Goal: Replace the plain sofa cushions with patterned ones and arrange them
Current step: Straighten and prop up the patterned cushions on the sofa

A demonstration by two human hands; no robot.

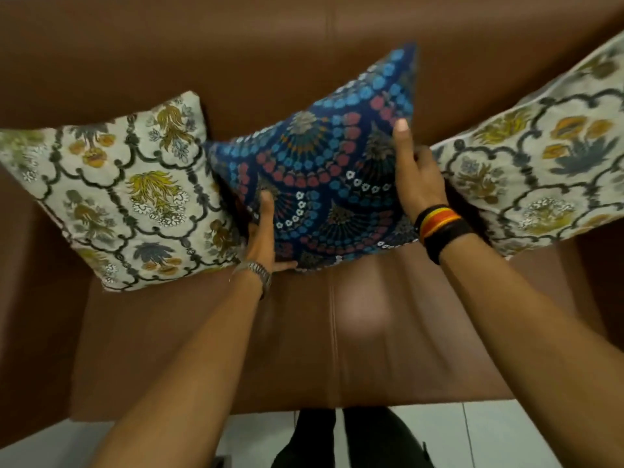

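Head view: brown leather sofa (337, 79), smooth, centre seam in seat and backrest; white tiled floor (489, 434) in front. 3 patterned cushions on it, all square, woven fabric: 2 cream floral cushions, left one (111, 197) and right one (540, 170), plus 1 blue cushion (324, 163) with dotted fan print standing between them, touching both. Left hand (263, 238) grips its lower left edge, right hand (415, 173) clasps its right edge, fingers wrapped behind, thumb on front.

On the brown sofa (169, 332), a navy cushion (324, 170) with blue-pink dotted fans sits between two cream floral-lattice cushions (125, 194) (540, 170).
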